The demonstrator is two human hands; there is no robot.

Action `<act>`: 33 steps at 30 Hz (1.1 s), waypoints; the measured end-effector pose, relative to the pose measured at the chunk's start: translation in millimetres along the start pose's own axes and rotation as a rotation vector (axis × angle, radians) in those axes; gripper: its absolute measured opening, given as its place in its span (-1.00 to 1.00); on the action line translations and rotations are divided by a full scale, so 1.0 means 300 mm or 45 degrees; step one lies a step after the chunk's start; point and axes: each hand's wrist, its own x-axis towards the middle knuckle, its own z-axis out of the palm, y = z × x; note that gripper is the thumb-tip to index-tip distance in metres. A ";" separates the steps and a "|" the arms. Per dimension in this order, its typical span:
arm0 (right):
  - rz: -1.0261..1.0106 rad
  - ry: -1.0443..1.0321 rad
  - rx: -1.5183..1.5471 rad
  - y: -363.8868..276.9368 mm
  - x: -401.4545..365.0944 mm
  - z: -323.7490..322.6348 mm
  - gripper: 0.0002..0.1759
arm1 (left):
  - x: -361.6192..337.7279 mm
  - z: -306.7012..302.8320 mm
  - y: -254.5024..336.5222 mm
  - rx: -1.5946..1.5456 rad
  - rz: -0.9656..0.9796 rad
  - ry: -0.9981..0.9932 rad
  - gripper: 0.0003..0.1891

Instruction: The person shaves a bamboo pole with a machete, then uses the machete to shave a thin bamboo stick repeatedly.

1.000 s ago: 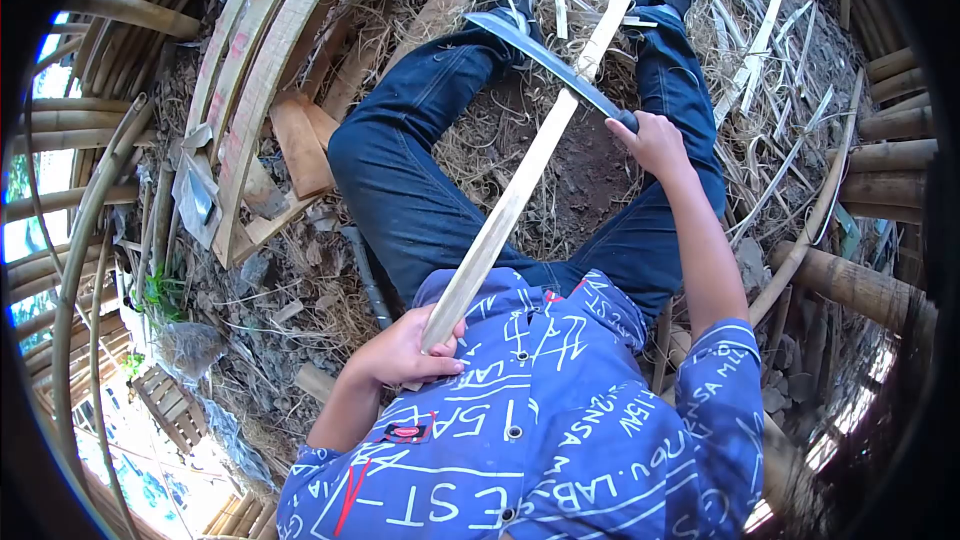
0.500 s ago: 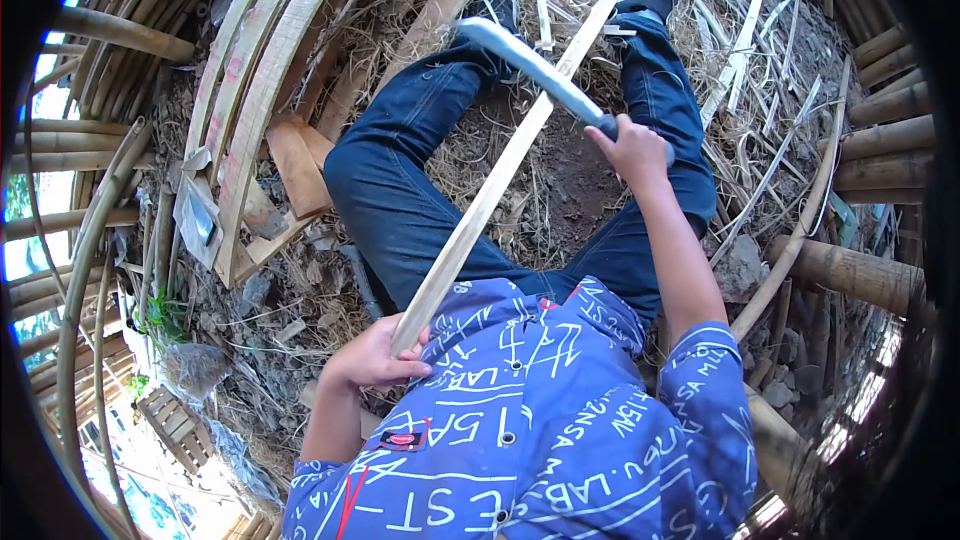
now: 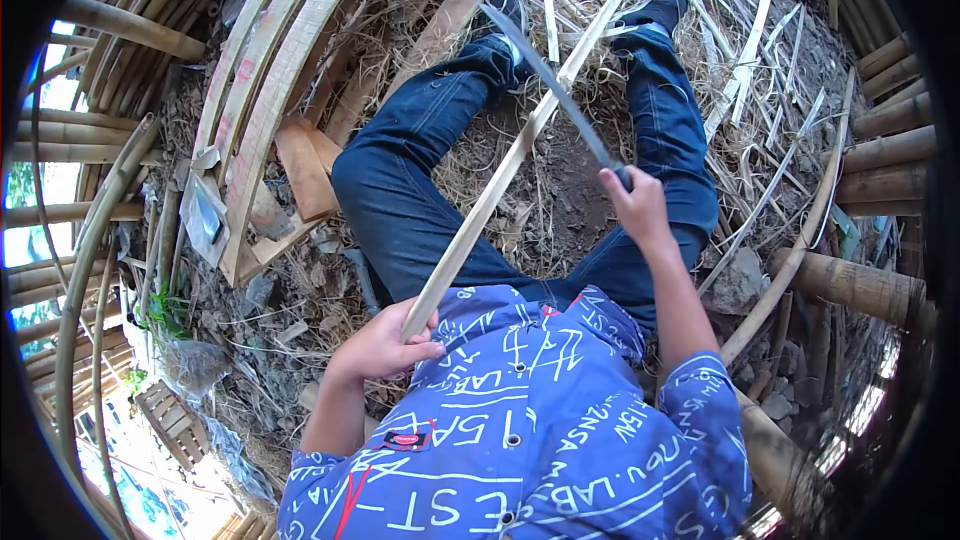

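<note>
Gripping wood strip (image 3: 518, 148) w/ L hand (image 3: 385, 343), R hand (image 3: 641, 208) clamped on long knife (image 3: 581, 123).

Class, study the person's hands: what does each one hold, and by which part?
The left hand grips a long wooden strip by its near end; the right hand grips a machete by its handle.

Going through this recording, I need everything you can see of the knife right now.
The knife has a long, slim, greyish blade that looks like metal and a dark handle, mostly hidden in the right hand that grips it. It slants across the view, the tip pointing up and left, near the left shoe. The blade crosses over the wooden strip; whether its edge bites into the wood is unclear.
</note>
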 end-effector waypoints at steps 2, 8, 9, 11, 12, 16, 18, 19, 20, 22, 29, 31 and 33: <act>0.013 -0.124 0.269 -0.059 -0.066 0.047 -0.44 | 0.018 0.009 0.006 -0.056 -0.031 -0.003 -0.64; -0.057 -0.597 0.556 -0.279 -0.256 0.085 -0.50 | 0.084 0.037 -0.009 -0.648 -0.114 -0.216 -0.62; -0.121 -0.682 0.504 -0.301 -0.270 0.077 -0.47 | 0.084 0.041 -0.005 -0.647 -0.116 -0.218 -0.62; -0.227 -0.737 0.351 -0.351 -0.280 0.038 -0.42 | 0.082 0.044 0.009 -0.574 -0.147 -0.188 -0.62; -0.334 -0.794 0.198 -0.365 -0.285 0.025 -0.38 | 0.081 0.047 0.011 -0.576 -0.147 -0.188 -0.62; -0.426 -0.794 0.033 -0.383 -0.293 0.020 -0.31 | 0.086 0.056 0.001 -0.509 -0.132 -0.148 -0.59; -0.411 -0.842 -0.055 -0.378 -0.291 0.019 -0.30 | 0.091 0.073 -0.009 -0.481 -0.121 -0.124 -0.59; -0.415 -0.857 -0.056 -0.373 -0.294 0.023 -0.30 | 0.095 0.083 -0.009 -0.436 -0.111 -0.093 -0.59; -0.457 -0.828 -0.100 -0.366 -0.293 0.030 -0.34 | 0.095 0.084 -0.007 -0.386 -0.101 -0.063 -0.60; -0.549 -0.752 -0.142 -0.340 -0.288 0.043 -0.36 | 0.088 0.080 0.005 -0.309 -0.075 -0.076 -0.60; -0.467 -0.578 -0.301 -0.235 -0.186 0.080 -0.33 | 0.069 0.071 -0.022 -0.149 0.093 -0.106 -0.61; -0.349 -0.492 -0.294 -0.167 -0.124 0.068 -0.33 | 0.046 0.083 -0.014 -0.199 0.039 -0.127 -0.61; -0.290 -0.440 -0.314 -0.099 -0.055 0.044 -0.32 | 0.042 0.092 -0.013 -0.246 -0.005 -0.150 -0.60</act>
